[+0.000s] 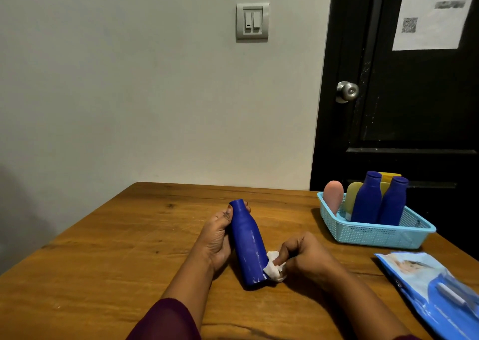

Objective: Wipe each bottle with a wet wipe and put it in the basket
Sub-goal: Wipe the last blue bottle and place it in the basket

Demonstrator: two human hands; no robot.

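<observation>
A dark blue bottle lies tilted over the wooden table, neck pointing away from me. My left hand grips its upper body and neck from the left. My right hand pinches a crumpled white wet wipe against the bottle's lower right side, near the base. At the right stands a light blue basket holding two upright dark blue bottles, a pink bottle and yellow bottles.
A blue wet-wipe pack lies at the table's right front corner, below the basket. A grey wall with a light switch is behind the table, and a black door with a round knob is at the right.
</observation>
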